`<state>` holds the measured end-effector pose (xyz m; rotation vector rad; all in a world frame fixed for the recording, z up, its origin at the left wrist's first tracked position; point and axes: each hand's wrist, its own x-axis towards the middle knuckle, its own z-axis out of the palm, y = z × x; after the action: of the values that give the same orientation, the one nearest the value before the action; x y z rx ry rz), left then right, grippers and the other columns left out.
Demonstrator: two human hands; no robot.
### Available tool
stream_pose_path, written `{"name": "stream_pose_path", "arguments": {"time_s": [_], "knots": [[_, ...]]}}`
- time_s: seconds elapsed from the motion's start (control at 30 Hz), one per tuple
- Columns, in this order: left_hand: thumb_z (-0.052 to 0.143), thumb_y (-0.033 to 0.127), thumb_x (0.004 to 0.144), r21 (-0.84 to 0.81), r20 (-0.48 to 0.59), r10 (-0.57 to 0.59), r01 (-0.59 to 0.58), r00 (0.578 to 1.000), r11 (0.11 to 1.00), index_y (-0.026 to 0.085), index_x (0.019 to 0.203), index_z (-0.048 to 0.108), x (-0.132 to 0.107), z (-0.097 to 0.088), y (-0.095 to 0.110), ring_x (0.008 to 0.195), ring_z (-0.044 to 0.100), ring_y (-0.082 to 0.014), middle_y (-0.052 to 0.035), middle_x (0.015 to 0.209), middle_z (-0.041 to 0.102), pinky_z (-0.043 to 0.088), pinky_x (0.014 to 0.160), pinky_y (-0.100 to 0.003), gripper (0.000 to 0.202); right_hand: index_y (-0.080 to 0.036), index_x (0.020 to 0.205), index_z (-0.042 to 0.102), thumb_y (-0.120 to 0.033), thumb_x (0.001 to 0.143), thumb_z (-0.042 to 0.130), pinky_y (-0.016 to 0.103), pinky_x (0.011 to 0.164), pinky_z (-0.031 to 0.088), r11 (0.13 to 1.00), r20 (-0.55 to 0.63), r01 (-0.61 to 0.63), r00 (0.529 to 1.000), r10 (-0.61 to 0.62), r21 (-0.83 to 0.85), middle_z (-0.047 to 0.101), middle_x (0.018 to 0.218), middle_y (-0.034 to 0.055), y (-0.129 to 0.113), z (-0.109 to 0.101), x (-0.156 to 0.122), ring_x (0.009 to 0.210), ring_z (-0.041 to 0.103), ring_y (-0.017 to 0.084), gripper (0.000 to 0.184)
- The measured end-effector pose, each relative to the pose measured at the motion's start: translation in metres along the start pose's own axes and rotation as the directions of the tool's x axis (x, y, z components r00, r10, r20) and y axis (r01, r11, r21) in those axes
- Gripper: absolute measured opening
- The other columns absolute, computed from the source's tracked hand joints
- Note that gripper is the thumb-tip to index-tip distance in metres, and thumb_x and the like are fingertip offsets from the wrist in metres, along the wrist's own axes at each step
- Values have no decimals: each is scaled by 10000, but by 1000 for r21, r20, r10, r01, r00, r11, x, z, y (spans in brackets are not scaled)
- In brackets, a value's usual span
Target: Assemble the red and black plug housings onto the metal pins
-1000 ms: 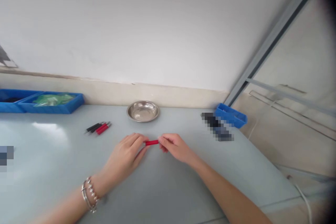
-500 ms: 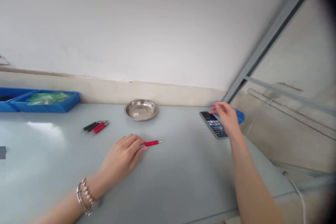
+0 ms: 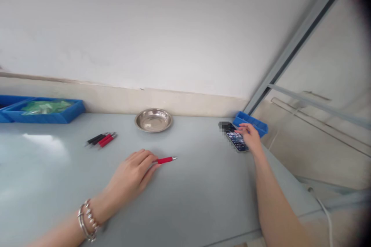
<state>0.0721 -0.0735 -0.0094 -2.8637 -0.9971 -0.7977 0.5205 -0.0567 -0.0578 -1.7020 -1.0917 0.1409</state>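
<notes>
My left hand (image 3: 135,171) rests low over the table and is closed on a red pen (image 3: 165,160). Its red grip and silver tip stick out to the right of my fingers, and the rest is hidden in the hand. Over on the right, my right hand (image 3: 251,139) hovers above a phone (image 3: 238,141) with a lit screen, beside a small blue bin (image 3: 259,124). Its fingertips are drawn together; whatever they may hold is too small to make out. Several black and red pens (image 3: 101,139) lie side by side to the left.
A round metal dish (image 3: 153,120) stands near the wall at the back. At the far left are blue bins, one with green plastic bags (image 3: 46,107) inside. A metal frame (image 3: 265,90) rises by the table's right edge, and a white cable (image 3: 326,208) hangs there.
My right hand has drawn back from the blue bin toward me, uncovering more of the bin. My left hand keeps hold of the red pen. The view has shifted slightly.
</notes>
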Motion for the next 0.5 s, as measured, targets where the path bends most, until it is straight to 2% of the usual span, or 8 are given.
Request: {"name": "stream_pose_path", "arguments": {"time_s": [0.2,0.5], "knots": [[388,275,894,4,-11,6,-6,1000,1000,175,869,592,1,0,1,708,560,-147,-47,812,615,466,648,-274,228,-197,807,525,-309,706,491,396,761,467,988,35,-74,997,70,133,601,764,37,-2,3,-1,681,667,219,155],[397,269,888,-25,-19,-7,7,1000,1000,185,855,595,1,0,1,694,561,-141,-39,802,611,462,638,-264,218,-207,795,531,-305,679,511,393,743,468,983,39,-100,995,95,154,606,750,32,-3,4,-2,650,661,214,153]]}}
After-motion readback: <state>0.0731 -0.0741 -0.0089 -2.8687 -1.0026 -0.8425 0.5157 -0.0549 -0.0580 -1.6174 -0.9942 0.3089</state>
